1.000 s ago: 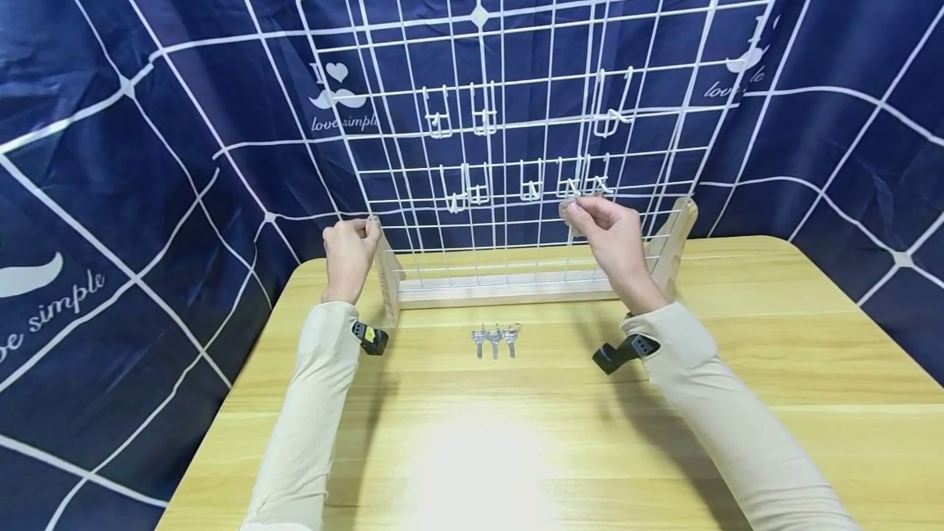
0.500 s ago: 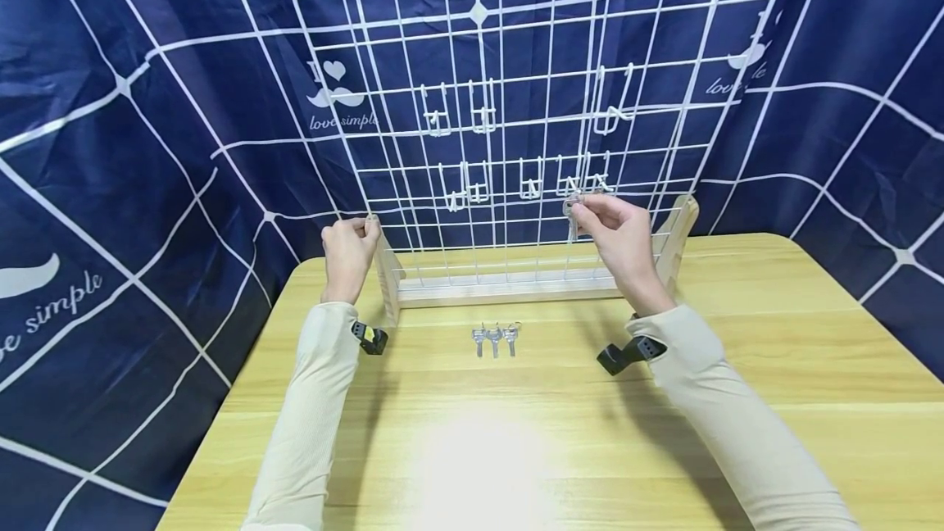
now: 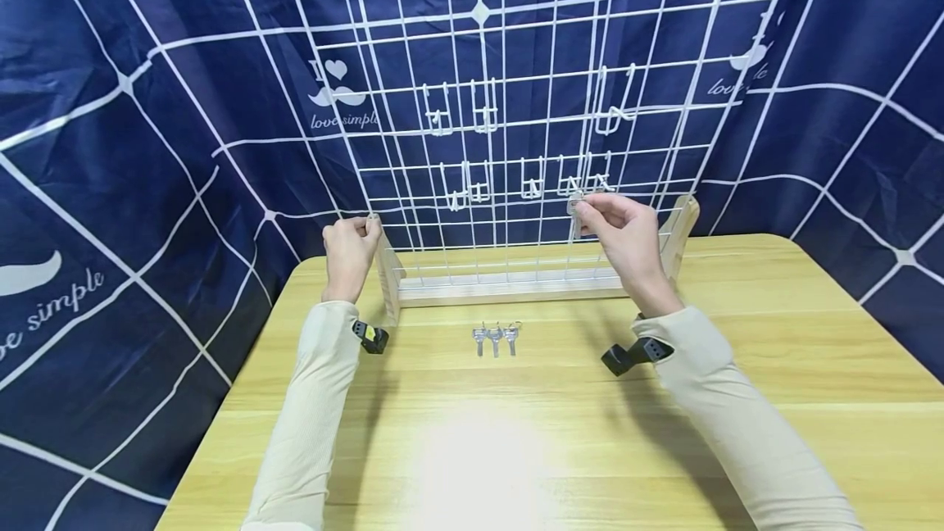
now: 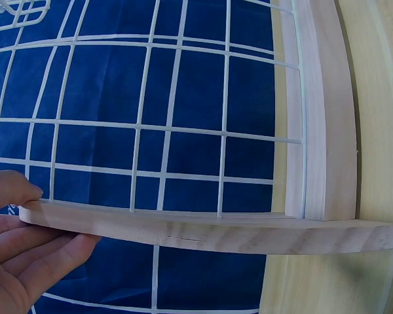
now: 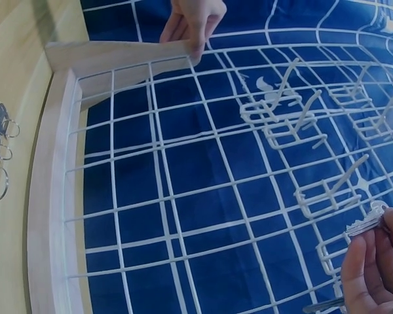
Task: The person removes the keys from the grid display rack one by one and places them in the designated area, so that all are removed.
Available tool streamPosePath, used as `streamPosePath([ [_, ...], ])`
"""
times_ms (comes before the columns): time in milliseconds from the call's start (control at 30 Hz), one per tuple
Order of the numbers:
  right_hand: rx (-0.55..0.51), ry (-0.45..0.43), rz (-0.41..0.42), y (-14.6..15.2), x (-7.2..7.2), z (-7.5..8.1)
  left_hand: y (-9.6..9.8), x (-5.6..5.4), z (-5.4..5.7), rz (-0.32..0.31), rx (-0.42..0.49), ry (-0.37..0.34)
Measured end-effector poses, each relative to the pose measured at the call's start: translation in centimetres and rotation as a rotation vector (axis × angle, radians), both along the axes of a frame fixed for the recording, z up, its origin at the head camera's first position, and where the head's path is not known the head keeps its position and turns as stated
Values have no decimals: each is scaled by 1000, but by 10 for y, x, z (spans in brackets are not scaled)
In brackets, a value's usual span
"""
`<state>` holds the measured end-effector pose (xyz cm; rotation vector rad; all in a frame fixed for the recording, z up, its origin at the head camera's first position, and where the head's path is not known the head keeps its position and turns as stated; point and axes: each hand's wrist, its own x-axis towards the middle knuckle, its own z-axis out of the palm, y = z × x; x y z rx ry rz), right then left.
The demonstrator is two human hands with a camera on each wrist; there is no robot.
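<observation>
My right hand (image 3: 627,238) pinches a small silver key (image 5: 367,224) between thumb and fingers, just below the lower row of white wire hooks (image 5: 331,193). In the head view the key hangs downward from the fingertips, overlapping the grid rack (image 3: 516,224). My left hand (image 3: 349,256) grips the upper end of the wooden side support (image 4: 203,234), thumb on one face and fingers on the other. Three silver keys with rings (image 3: 495,340) lie side by side on the table in front of the rack.
More wire hooks (image 3: 485,117) hang in an upper row on the grid. The rack's wooden base bar (image 3: 501,292) stands on the wood-grain table (image 3: 413,400). A dark blue curtain (image 3: 184,187) with white lines surrounds the table's back and sides.
My right hand has shifted slightly to the right with the key, which shows more plainly below the fingertips. The left hand stays on the support.
</observation>
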<state>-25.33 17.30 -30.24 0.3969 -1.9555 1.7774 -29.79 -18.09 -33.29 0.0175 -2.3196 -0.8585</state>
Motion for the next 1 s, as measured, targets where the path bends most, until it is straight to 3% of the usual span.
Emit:
streamPosePath([
  [333,-90,35,51,0,5,4,0,0,-1,8,-8,18],
  [767,-65,7,37,3,10,-2,2,1,1,5,-12,22],
  [1000,10,-26,11,5,11,-9,1,1,1,15,-13,13],
])
